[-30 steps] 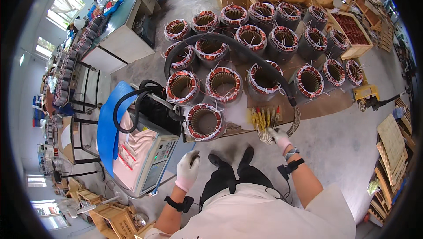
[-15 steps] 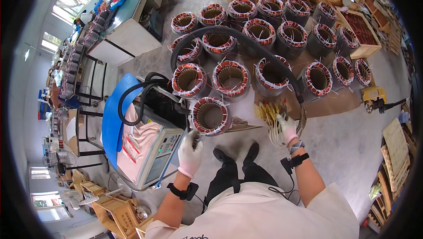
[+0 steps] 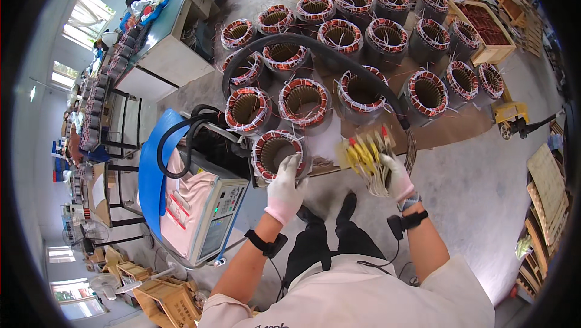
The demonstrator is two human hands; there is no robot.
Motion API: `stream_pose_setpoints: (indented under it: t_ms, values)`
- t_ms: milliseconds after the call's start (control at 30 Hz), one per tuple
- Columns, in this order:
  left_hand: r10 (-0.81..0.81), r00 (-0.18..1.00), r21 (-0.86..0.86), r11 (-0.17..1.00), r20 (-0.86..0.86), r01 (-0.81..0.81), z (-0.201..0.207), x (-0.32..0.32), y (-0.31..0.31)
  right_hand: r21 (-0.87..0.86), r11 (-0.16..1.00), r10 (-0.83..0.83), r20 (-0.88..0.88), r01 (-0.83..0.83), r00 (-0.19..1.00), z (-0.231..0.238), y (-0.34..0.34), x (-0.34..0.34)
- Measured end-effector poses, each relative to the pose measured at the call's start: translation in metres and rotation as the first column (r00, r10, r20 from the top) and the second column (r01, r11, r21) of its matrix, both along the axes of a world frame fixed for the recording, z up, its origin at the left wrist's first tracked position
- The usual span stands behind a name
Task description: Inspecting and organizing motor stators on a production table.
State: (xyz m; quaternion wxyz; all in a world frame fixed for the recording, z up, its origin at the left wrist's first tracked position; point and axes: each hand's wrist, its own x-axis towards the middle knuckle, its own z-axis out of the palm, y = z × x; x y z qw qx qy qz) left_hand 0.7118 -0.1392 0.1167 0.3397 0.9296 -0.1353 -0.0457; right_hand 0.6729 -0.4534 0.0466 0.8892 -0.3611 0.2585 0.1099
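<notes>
My left hand (image 3: pixel 285 192), in a white glove with a pink cuff, lies with fingers stretched out at the near rim of the closest motor stator (image 3: pixel 256 157). This stator is a grey cylinder with red-orange windings laced in white. In my gloved right hand (image 3: pixel 396 178) is a bundle of test leads (image 3: pixel 379 181) with yellow and red clips (image 3: pixel 363 151). The leads join a thick black cable (image 3: pixel 327 45) that arches over the stators. Just left of the near stator stands a test instrument (image 3: pixel 221 213) with a screen and a lit green light.
Rows of further stators (image 3: pixel 305 103) stand on cardboard (image 3: pixel 448 137) ahead. A blue sheet (image 3: pixel 154 173) and pink cloth (image 3: pixel 181 222) cover the instrument. A yellow pallet jack (image 3: pixel 511 117) and wooden pallets (image 3: pixel 548 201) are at right, a workbench (image 3: pixel 172 31) at far left.
My left hand has moved up and right onto the near stator's rim, its fingers straightening. The clips in my right hand have lifted slightly and turned. The whole view has shifted a little.
</notes>
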Motion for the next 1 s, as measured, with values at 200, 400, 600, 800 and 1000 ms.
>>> stream_pose_setpoints:
  t_ms: [200,400,600,800,1000]
  values:
    - [-0.024,0.999,0.106,0.994,-0.031,0.027,0.002,0.003,-0.011,-0.139,0.974,0.207,0.231,-0.179,0.951,0.093,0.017,-0.038]
    - [-0.195,0.98,-0.114,0.974,0.036,0.198,0.013,-0.009,0.0,-0.407,0.881,0.33,0.166,-0.241,0.929,0.145,0.03,-0.055]
    - [-0.093,0.996,-0.029,0.995,0.006,0.093,0.011,0.002,0.003,-0.581,0.808,0.213,0.134,-0.097,0.968,0.176,0.057,-0.069]
    - [-0.384,0.911,-0.139,0.921,-0.152,0.365,0.009,0.005,0.002,-0.609,0.788,0.05,0.214,0.093,0.975,0.164,0.081,-0.081]
    - [-0.238,0.971,-0.052,0.97,-0.025,0.237,0.003,0.01,0.007,-0.492,0.869,0.053,0.19,0.048,0.98,0.171,0.102,-0.091]
